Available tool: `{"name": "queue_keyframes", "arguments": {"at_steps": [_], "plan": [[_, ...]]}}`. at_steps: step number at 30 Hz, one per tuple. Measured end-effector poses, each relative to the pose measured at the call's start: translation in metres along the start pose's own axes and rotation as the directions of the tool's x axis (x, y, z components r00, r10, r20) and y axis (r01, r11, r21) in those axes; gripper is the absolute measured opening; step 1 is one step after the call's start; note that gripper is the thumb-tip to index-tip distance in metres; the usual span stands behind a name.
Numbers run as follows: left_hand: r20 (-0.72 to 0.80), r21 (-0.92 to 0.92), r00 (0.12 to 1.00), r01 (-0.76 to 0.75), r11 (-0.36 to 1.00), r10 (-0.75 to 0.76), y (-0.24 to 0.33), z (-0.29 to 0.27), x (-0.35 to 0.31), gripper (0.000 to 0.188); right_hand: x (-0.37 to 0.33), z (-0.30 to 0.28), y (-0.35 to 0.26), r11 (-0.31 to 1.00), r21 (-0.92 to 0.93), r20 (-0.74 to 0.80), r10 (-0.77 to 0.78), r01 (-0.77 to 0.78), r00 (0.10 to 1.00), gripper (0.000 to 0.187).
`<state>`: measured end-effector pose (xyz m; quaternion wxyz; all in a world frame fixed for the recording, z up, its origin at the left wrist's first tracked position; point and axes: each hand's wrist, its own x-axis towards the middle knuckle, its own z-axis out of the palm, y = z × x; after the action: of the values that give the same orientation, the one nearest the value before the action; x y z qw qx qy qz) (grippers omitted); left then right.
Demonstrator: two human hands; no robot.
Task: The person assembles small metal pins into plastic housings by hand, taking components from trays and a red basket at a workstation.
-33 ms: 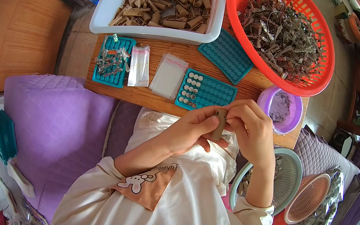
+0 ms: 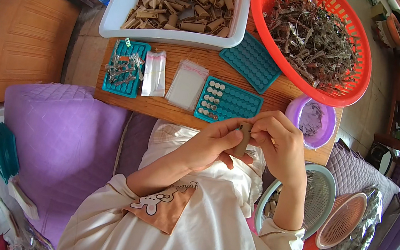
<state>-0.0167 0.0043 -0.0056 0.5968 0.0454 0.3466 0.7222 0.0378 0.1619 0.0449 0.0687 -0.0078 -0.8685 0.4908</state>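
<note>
My left hand (image 2: 219,142) is closed around a small brown plastic casing (image 2: 243,141), held upright above my lap near the table's front edge. Against the casing's upper right edge, the thumb and fingers of my right hand (image 2: 278,141) are pinched together. Whatever sits between those fingertips is too small to make out. Just beyond my hands lies a teal tray (image 2: 241,103) with round pockets, several of them at its left filled with white round pieces. A purple bowl (image 2: 333,126) with small clear pieces stands beyond my right hand.
A white tub (image 2: 116,12) of brown casings and a red basket (image 2: 359,77) of thin, shiny pieces occupy the far side. Between lie another teal tray (image 2: 252,61), clear bags (image 2: 187,85) and a teal tray (image 2: 135,88) bearing metallic pieces. Baskets (image 2: 322,196) stand at my right.
</note>
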Motion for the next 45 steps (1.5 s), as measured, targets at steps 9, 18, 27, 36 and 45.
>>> {"name": "queue_keyframes", "arguments": {"at_steps": [9,18,27,36,45], "plan": [[0.288,0.703,0.754,-0.585,0.404,0.590,0.020,0.008,-0.013,0.031,-0.033,0.003,0.006,0.672,0.686,0.063,0.327,-0.279,0.943,0.032],[0.566,0.664,0.454,-0.745,-0.054,0.688,0.006,0.012,-0.020,0.032,-0.040,0.030,-0.019,0.275,0.955,0.087,0.112,-0.115,0.990,0.045],[0.290,0.793,0.578,-0.591,0.146,0.763,0.006,0.009,-0.021,0.027,-0.039,0.029,-0.010,0.609,0.792,-0.134,0.110,0.040,0.985,0.039],[0.089,0.878,0.467,-0.453,0.151,0.880,0.049,-0.023,-0.021,0.009,-0.059,0.022,0.020,0.856,0.517,-0.475,0.260,0.028,0.841,0.034],[-0.031,0.998,0.430,0.056,0.007,0.902,0.186,-0.083,-0.006,0.014,-0.196,-0.081,0.042,0.621,-0.220,-0.214,0.722,-0.752,0.658,0.014]]}}
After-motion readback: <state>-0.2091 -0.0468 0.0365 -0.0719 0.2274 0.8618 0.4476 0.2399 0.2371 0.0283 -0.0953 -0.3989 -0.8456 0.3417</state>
